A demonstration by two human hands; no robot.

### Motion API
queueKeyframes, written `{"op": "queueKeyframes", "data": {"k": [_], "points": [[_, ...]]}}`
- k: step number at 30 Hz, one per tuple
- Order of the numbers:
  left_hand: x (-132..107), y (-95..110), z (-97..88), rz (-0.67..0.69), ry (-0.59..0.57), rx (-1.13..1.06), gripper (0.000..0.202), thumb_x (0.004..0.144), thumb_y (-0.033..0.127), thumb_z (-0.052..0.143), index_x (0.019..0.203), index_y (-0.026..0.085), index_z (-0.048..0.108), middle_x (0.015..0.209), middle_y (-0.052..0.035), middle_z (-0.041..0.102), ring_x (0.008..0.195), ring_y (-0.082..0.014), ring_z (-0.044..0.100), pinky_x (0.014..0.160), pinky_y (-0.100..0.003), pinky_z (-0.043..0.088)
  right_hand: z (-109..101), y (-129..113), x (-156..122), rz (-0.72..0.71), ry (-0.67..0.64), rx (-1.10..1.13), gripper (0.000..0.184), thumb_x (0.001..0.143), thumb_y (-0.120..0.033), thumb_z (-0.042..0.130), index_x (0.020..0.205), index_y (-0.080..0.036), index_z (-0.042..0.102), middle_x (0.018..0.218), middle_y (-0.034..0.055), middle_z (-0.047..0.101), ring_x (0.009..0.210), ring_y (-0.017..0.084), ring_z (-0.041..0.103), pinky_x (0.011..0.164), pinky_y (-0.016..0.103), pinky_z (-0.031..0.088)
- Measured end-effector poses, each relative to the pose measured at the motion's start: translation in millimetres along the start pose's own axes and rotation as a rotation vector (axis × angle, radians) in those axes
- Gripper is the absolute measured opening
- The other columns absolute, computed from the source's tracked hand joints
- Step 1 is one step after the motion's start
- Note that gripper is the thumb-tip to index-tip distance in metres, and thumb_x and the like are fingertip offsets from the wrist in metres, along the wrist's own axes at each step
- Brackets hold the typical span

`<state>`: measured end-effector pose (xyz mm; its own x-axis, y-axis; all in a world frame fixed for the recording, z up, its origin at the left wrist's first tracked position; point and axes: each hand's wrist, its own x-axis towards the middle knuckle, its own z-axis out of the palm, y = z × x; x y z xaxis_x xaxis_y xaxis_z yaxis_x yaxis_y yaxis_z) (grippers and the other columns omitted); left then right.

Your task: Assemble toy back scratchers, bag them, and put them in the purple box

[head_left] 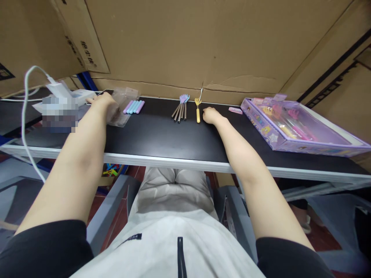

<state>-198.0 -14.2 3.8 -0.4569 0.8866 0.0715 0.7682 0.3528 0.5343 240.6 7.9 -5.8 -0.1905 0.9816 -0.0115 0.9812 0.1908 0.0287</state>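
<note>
My left hand [101, 101] reaches to the far left of the black tabletop, fingers stretched toward a white device, beside a clear plastic bag [123, 104]. My right hand [212, 115] rests on the table with its fingers curled in; nothing shows in it, though its palm side is hidden. Just left of it lies a yellow back scratcher [198, 112] with a claw-shaped head. Several back scratcher rods [181, 110], metal with purple and blue claw heads, lie bunched in the middle. Purple and blue handles [133, 107] sit in a row near the bag.
A purple display box [278, 141] holding back scratchers stands at the right. Near it lies a small pink label [235, 110]. A white device with a cable [24, 116] occupies the left end. Cardboard walls [185, 42] close off the back and sides.
</note>
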Motion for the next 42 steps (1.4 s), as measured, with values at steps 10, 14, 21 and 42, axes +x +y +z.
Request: {"op": "queueKeyframes", "data": {"k": [10,14,21,42], "points": [[-21,26,-12.9,-0.142,0.173,0.023,0.066,0.077,0.002,0.069,0.143,0.007,0.065,0.159,-0.0162,0.061,0.151,-0.0318,0.054,0.125,-0.044,0.04,-1,-1,-1,0.012,-0.007,0.012,0.056,0.103,-0.012,0.038,0.154,0.001,0.058,0.162,0.0261,0.052,0.15,0.039,0.052,0.122,0.046,0.044],[-12,34,-15.9,-0.087,0.327,-0.146,0.065,0.075,-0.008,0.066,0.136,0.012,0.073,0.149,-0.0053,0.071,0.144,-0.0238,0.06,0.124,-0.034,0.042,1,0,1,0.009,-0.009,-0.001,0.057,0.103,-0.012,0.037,0.153,0.001,0.059,0.16,0.0274,0.053,0.148,0.039,0.053,0.12,0.046,0.046],[-24,89,-17.3,0.083,0.531,-0.638,0.057,0.099,-0.008,0.049,0.151,0.014,0.058,0.137,0.0044,0.068,0.124,-0.0077,0.06,0.119,-0.023,0.045,2,2,5,-0.007,-0.007,-0.008,0.055,0.101,-0.011,0.038,0.149,0.001,0.062,0.157,0.0282,0.056,0.147,0.04,0.055,0.119,0.046,0.047],[-53,139,75.4,0.172,0.193,-1.317,0.05,0.086,0.01,0.071,0.133,0.026,0.07,0.11,-0.0041,0.071,0.129,-0.0255,0.069,0.111,-0.039,0.058,-11,-61,-13,-0.235,0.254,0.965,0.03,0.099,-0.034,0.074,0.121,-0.014,0.076,0.125,0.0131,0.077,0.122,0.022,0.071,0.113,0.037,0.052]]}}
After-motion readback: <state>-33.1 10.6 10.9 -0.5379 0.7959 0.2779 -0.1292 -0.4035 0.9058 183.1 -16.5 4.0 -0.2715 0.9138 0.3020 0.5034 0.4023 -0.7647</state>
